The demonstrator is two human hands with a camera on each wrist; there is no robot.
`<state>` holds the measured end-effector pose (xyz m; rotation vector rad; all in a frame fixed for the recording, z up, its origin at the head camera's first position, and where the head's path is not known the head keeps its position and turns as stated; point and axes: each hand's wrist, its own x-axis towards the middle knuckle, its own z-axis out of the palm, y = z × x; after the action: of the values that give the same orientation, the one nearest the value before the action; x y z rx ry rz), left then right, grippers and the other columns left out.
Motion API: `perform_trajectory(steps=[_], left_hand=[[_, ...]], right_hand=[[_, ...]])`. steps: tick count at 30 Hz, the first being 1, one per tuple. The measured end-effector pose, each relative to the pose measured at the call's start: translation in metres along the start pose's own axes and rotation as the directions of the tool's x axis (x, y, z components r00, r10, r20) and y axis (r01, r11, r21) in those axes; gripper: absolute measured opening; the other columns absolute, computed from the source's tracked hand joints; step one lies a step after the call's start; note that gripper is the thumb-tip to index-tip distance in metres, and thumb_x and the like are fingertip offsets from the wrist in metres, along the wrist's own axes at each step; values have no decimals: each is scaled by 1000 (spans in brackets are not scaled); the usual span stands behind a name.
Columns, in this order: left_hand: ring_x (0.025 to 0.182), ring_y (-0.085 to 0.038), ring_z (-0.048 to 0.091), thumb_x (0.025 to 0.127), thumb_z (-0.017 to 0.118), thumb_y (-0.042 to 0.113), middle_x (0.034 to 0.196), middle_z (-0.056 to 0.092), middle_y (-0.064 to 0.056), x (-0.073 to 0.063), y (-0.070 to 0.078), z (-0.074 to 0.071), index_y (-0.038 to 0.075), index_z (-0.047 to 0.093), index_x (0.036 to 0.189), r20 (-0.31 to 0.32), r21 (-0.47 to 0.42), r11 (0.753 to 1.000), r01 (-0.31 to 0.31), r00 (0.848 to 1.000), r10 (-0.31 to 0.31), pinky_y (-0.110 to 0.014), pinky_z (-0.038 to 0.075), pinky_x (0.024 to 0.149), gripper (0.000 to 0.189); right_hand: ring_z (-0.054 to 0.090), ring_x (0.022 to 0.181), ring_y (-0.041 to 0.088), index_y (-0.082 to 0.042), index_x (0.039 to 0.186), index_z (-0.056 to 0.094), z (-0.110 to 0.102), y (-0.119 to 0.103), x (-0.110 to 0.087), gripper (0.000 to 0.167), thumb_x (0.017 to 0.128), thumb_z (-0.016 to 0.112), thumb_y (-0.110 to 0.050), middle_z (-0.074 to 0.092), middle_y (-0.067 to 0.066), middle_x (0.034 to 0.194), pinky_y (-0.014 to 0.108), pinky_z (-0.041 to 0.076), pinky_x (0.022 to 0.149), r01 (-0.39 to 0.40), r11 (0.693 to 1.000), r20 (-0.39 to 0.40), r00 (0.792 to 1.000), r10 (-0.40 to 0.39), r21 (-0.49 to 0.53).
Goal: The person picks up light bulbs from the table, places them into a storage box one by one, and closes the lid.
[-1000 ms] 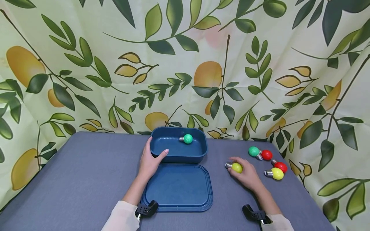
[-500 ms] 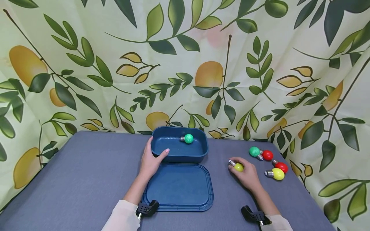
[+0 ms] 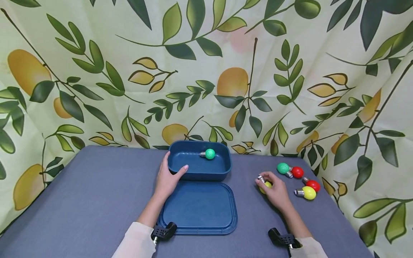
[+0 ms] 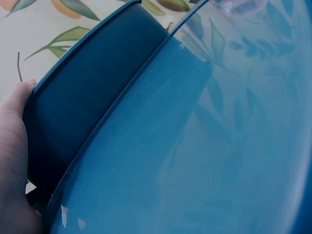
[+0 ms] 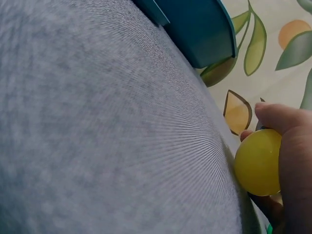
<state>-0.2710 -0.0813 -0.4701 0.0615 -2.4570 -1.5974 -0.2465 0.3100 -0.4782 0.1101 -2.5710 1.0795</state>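
My right hand (image 3: 274, 188) pinches a yellow light bulb (image 3: 265, 187) between thumb and fingers, its silver screw base tipped up and away. The right wrist view shows the bulb's round yellow globe (image 5: 258, 162) close over the grey cloth, partly covered by the hand. My left hand (image 3: 167, 181) holds the left front corner of a blue rectangular box (image 3: 200, 177), thumb at the front rim and fingers along the left end. Inside the box lies a green bulb (image 3: 210, 154) on its side. A flat blue lid (image 3: 198, 208) lies in front of the box.
At the right of the grey-covered table (image 3: 106, 186) lie another green bulb (image 3: 283, 168), two red bulbs, one of them at the back (image 3: 297, 172), and a second yellow bulb (image 3: 309, 193). A leaf-patterned curtain (image 3: 193, 71) hangs right behind the table.
The yellow bulb in my right hand has turned from lying sideways, its screw base now pointing up and away. The right hand has shifted slightly. The left hand stays at the box.
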Motion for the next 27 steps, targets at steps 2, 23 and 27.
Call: perform_trajectory(steps=[2, 23, 27], left_hand=[[155, -36, 24, 88, 72, 56, 169, 21, -13, 1, 1, -1, 23, 17, 163, -3, -1, 1000, -2, 1000, 2, -63, 25, 122, 98], [155, -35, 26, 87, 73, 57, 169, 23, -11, -3, -1, -1, 25, 19, 162, -8, -16, 1000, 7, 1000, -7, -63, 26, 121, 98], [155, -34, 25, 87, 72, 58, 169, 23, -10, 0, 1, -2, 26, 18, 162, -7, -20, 1000, 7, 1000, -7, -63, 26, 121, 98]], right_hand=[[59, 87, -4, -10, 107, 68, -2, -4, 3, 23, 92, 75, -26, 76, 8, 99, 14, 42, 79, 5, 1000, 21, 1000, -5, 5], [64, 92, 14, -10, 111, 73, -13, -52, 6, 26, 89, 79, -24, 73, 4, 100, 30, 56, 85, 99, 993, 66, 993, -95, -57], [65, 93, 13, -11, 116, 73, -14, -69, 13, 28, 91, 77, -24, 75, 4, 104, 35, 58, 87, 141, 989, 71, 988, -138, -40]])
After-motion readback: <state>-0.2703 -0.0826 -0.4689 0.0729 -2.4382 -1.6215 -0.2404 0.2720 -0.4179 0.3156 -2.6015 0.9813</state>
